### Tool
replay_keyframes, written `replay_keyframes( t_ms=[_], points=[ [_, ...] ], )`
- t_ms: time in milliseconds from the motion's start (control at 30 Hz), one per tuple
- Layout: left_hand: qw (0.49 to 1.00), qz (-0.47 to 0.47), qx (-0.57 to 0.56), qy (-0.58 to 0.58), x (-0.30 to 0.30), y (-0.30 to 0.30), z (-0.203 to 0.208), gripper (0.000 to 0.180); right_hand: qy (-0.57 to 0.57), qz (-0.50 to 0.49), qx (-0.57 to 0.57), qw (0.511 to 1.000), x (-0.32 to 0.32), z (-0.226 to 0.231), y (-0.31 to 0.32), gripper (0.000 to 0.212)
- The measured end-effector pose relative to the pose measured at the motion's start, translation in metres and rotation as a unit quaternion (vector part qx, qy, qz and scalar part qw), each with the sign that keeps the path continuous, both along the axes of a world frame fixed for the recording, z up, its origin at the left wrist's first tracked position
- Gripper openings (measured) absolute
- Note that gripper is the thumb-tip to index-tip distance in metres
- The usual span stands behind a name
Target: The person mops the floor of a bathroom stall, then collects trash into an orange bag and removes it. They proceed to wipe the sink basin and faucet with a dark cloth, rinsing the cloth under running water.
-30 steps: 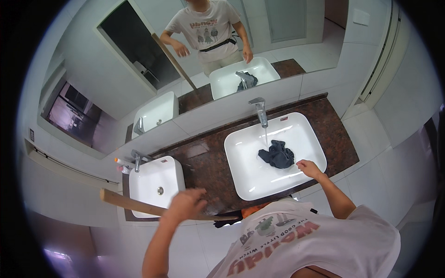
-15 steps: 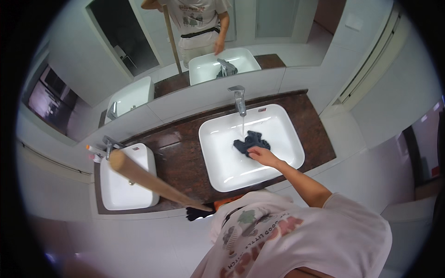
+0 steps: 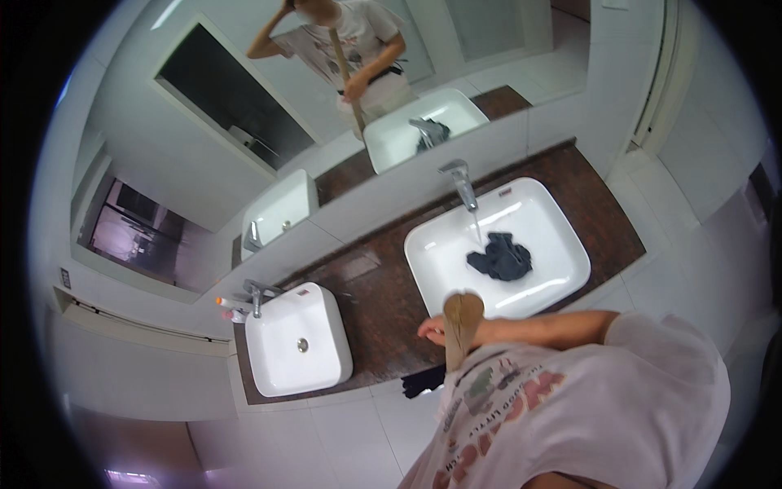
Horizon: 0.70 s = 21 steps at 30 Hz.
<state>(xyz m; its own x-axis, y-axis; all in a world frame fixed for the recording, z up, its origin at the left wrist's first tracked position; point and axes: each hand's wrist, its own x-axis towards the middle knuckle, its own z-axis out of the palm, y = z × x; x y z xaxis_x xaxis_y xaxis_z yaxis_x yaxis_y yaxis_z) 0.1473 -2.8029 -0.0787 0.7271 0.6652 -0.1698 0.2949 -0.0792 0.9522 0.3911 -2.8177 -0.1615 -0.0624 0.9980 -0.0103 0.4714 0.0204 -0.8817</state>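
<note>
A dark, wet, bunched cloth (image 3: 503,257) lies in the right-hand white sink (image 3: 423,281), beside a thin stream of water from the tap (image 3: 461,183). My right hand (image 3: 432,329) is away from it, at a wooden pole (image 3: 463,314) upright against my front. Its fingers curl at the pole's left side; the pole hides part of the hand, and the mirror shows it closed around the shaft. My left hand (image 3: 287,6) appears only in the mirror, raised to my head at the picture's edge, with its fingers unclear.
A smaller white sink (image 3: 340,379) with its own tap (image 3: 257,295) stands to the left on the brown stone counter (image 3: 383,306). Small bottles (image 3: 232,308) are beside it. A black fingered piece (image 3: 422,382) hangs near my front. The large mirror (image 3: 244,49) spans the wall behind.
My right hand has let go of the dark cloth and drawn back to the wooden pole. The pole now stands closer to upright. My view has turned, shifting the sinks to the right.
</note>
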Motion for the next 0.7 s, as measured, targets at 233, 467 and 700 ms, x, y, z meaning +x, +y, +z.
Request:
replay_keyframes(
  t_ms=[233,467,700],
  points=[
    [0.998,-0.051,-0.041,-0.003,0.04,-0.002,-0.038,0.036,0.143,-0.033,-0.112,0.983,-0.008,0.031,-0.021,0.034],
    [0.999,-0.015,-0.041,0.012,0.041,0.014,-0.043,0.033,0.13,0.073,-0.075,0.986,-0.033,0.067,-0.018,0.028],
    [0.999,-0.01,-0.038,0.01,0.035,0.027,-0.039,0.03,0.239,0.255,-0.067,0.935,-0.052,0.058,-0.022,0.029]
  ],
)
